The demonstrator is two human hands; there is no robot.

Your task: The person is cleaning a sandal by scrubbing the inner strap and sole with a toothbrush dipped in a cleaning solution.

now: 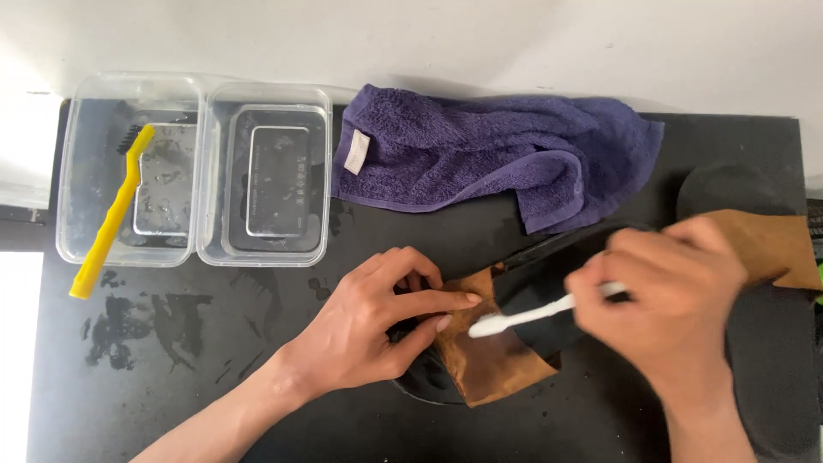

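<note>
White plastic toothbrush (523, 315) lies nearly level across the black and tan shoe (506, 343), bristle end pointing left, its handle gripped in the closed right hand (677, 291). The left hand (386, 321), fingers extended, presses the shoe's toe just left of the bristles. Two clear plastic tubs (197, 171) hold water, the left one (129, 171) also a yellow brush (111, 223).
</note>
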